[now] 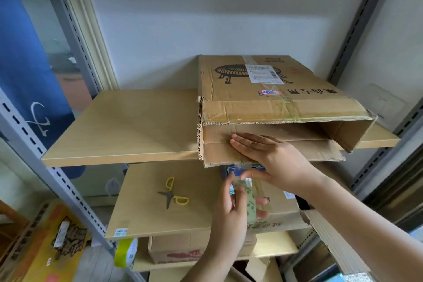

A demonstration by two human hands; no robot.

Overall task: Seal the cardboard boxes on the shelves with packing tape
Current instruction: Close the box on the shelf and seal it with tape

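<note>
Mid-seal on large brown cardboard box w/ printed stove drawing (270,89), lying on its side on upper pale wood shelf board (119,128), open end facing out and overhanging shelf edge. Right hand (267,155) flat, fingers straight, pressing lower front flap (219,151) of box; thumb reaching down toward clear strip of tape (245,166) at flap's lower edge. Left hand (231,213) just below right, fingers curled round clear packing tape roll w/ green print (248,199), strip apparently running up from roll to flap, though blurred so cannot be sure of attachment. Upper flap still open, box mouth gaping above right hand. Step in hand, prob: anchoring tape end on lower flap. Next move likely calls for folding upper flap down to meet lower one, holding seam closed, drawing roll across it w/ tension, then cutting. Yellow-handled scissors (174,196) lying left of left hand on lower shelf board (142,213), within easy reach. Second tape roll, yellow-green (126,252), further down-left.
</note>
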